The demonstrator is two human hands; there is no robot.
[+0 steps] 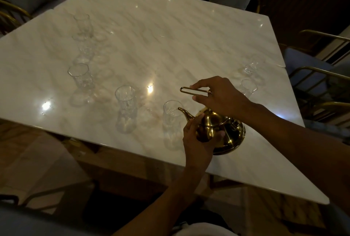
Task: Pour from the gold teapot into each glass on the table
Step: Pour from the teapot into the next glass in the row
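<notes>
A: Holding the gold teapot point(223, 131) over the near edge of the marble surface point(170, 36), is it?

B: Yes. The right hand point(221, 97) has its grip pinched on the thin wire handle point(195, 91); the left hand point(198, 137) cups the pot's body below the spout point(184, 112).

A: And the spout?

B: At the rim of the nearest glass point(171, 120). Another glass point(126, 108) stands just left, more point(80, 76) curve away beyond, and two point(248, 86) sit right.

Your right hand point(219, 95) grips the wire handle of the gold teapot point(225, 131), which is tipped toward the nearest glass point(171, 122). Your left hand point(198, 137) steadies its body on the marble table point(170, 27), with other glasses standing around.
</notes>
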